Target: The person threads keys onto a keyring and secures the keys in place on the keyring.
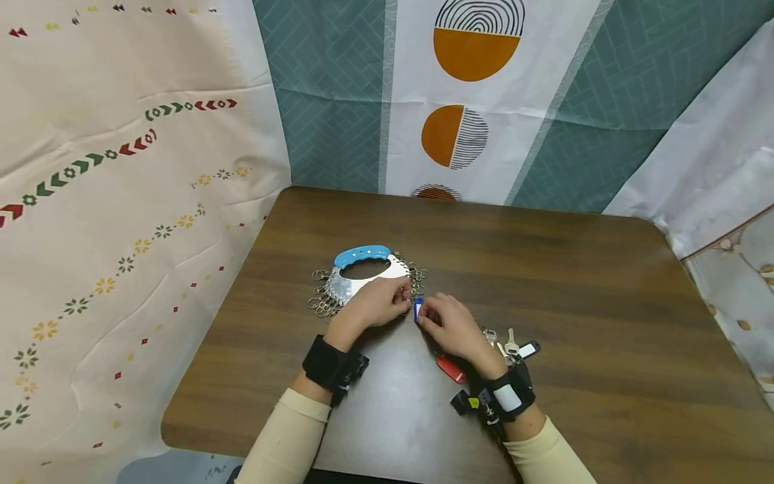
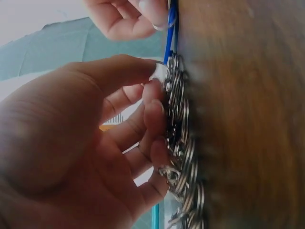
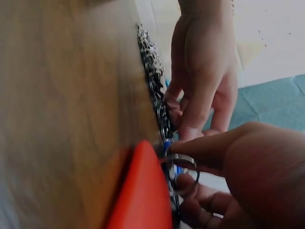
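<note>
A metal key-ring holder [image 1: 347, 288] with a light-blue handle lies flat on the table, its curved edge hung with several rings [image 1: 322, 306]. My left hand [image 1: 382, 300] pinches the holder at its near right edge between thumb and fingertips, among the rings [image 2: 183, 119]. Beside it, my right hand [image 1: 449, 324] pinches a blue key tag [image 1: 417, 310] right at that edge. The blue tag [image 2: 169, 38] stands just past the left thumb in the left wrist view. A loose-looking ring [image 3: 196, 174] shows by the right fingers, which partly hide the tag.
Under the right forearm lies a red key tag [image 1: 450, 369], large and close in the right wrist view. Several keys [image 1: 511, 347] and a black key tag [image 1: 529, 349] lie right of that wrist. The brown table [image 1: 611, 323] meets hanging cloth [image 1: 338, 101] behind it.
</note>
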Action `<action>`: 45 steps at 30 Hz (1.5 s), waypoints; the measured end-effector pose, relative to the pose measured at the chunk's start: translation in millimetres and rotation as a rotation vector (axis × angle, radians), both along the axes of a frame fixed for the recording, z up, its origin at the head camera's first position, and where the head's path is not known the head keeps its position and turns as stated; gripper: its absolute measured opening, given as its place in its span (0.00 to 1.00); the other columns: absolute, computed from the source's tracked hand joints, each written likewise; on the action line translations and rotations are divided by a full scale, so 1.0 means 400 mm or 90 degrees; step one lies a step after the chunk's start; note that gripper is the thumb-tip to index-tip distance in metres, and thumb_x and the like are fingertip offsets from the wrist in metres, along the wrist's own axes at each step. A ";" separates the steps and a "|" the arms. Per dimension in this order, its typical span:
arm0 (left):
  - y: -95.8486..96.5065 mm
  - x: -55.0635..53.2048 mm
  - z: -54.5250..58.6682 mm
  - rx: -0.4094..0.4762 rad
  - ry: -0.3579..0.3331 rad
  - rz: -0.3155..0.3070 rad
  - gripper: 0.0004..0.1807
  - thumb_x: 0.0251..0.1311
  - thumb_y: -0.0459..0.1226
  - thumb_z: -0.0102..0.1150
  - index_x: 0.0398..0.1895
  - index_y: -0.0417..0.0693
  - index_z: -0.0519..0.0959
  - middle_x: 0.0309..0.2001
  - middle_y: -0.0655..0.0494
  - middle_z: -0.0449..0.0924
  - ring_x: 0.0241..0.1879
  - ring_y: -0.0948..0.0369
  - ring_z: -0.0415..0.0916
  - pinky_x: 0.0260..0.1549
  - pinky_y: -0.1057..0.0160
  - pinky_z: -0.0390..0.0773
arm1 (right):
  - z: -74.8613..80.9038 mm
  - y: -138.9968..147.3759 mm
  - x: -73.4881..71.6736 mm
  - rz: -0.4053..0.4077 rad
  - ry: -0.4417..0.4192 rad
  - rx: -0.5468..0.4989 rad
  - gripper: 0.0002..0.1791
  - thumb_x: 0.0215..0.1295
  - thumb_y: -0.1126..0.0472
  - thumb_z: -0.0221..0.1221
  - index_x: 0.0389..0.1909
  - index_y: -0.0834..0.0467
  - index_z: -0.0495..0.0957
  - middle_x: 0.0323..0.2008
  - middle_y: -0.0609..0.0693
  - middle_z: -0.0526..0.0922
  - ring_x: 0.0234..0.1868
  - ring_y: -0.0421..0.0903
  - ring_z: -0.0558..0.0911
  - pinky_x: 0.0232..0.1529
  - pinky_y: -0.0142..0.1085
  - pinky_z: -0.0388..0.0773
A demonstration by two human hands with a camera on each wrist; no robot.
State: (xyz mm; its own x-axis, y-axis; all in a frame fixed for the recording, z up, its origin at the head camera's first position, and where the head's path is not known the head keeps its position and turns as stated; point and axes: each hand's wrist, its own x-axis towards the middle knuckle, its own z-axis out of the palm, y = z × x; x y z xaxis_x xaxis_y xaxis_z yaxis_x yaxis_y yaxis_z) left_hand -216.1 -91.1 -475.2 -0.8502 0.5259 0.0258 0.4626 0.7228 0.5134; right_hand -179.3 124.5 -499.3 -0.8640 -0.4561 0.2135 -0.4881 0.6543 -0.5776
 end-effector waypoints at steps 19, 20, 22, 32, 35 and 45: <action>0.001 -0.002 -0.012 0.253 -0.086 0.142 0.06 0.74 0.39 0.62 0.38 0.48 0.84 0.35 0.56 0.84 0.31 0.63 0.79 0.35 0.60 0.77 | 0.010 0.027 0.017 -0.092 -0.320 -0.568 0.14 0.82 0.63 0.57 0.48 0.73 0.73 0.34 0.58 0.81 0.33 0.47 0.82 0.38 0.34 0.81; 0.000 -0.002 -0.014 0.262 -0.099 0.150 0.06 0.74 0.39 0.63 0.39 0.48 0.85 0.35 0.56 0.85 0.33 0.62 0.81 0.36 0.60 0.78 | 0.007 0.025 0.018 -0.094 -0.334 -0.547 0.14 0.82 0.62 0.57 0.49 0.73 0.74 0.36 0.58 0.80 0.33 0.46 0.81 0.37 0.33 0.80; 0.000 -0.002 -0.017 0.266 -0.110 0.155 0.07 0.74 0.39 0.64 0.42 0.47 0.87 0.38 0.56 0.87 0.36 0.62 0.83 0.39 0.59 0.80 | 0.002 0.022 0.019 -0.091 -0.347 -0.506 0.14 0.81 0.62 0.58 0.52 0.72 0.76 0.39 0.61 0.81 0.35 0.46 0.80 0.36 0.33 0.78; 0.009 -0.008 -0.016 0.241 -0.112 0.096 0.05 0.76 0.39 0.64 0.42 0.50 0.87 0.40 0.58 0.85 0.41 0.60 0.80 0.46 0.56 0.79 | -0.015 0.022 -0.010 -0.048 -0.321 -0.429 0.10 0.79 0.67 0.59 0.52 0.70 0.81 0.44 0.65 0.88 0.40 0.49 0.86 0.40 0.34 0.83; 0.010 -0.009 -0.028 0.263 -0.126 0.068 0.05 0.75 0.38 0.65 0.43 0.48 0.88 0.44 0.57 0.86 0.46 0.60 0.81 0.51 0.56 0.80 | -0.017 0.014 -0.026 -0.076 -0.307 -0.423 0.08 0.78 0.68 0.60 0.50 0.68 0.82 0.41 0.63 0.89 0.38 0.46 0.83 0.39 0.32 0.78; 0.009 -0.014 -0.043 0.297 -0.143 0.062 0.10 0.78 0.42 0.61 0.48 0.49 0.88 0.46 0.56 0.86 0.47 0.60 0.84 0.51 0.59 0.82 | -0.010 -0.009 -0.052 -0.097 -0.276 -0.405 0.04 0.78 0.70 0.59 0.47 0.67 0.78 0.37 0.59 0.89 0.35 0.46 0.82 0.38 0.33 0.76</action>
